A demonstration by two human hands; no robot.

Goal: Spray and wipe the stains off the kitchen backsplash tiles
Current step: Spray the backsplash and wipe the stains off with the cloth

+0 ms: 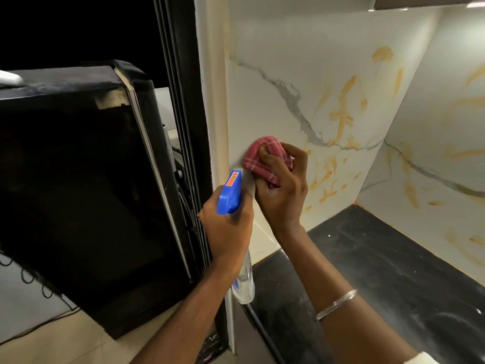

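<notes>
My right hand [284, 185] presses a bunched red checked cloth [265, 158] against the white marble-look backsplash tile [275, 82], low on its left side. My left hand [227, 229] grips a spray bottle by its blue trigger head [229, 193], nozzle pointing up toward the cloth. The clear bottle body [244, 282] hangs below my wrist. Yellow-orange stains [343, 111] streak the tile to the right of the cloth, and more stains [462, 153] mark the adjoining right wall.
A black stone countertop [393, 271] runs below the tiles into the corner. Left of the tile edge stands a dark door frame [183, 101] and a large black appliance [78, 179] with cables on a beige floor [78, 345].
</notes>
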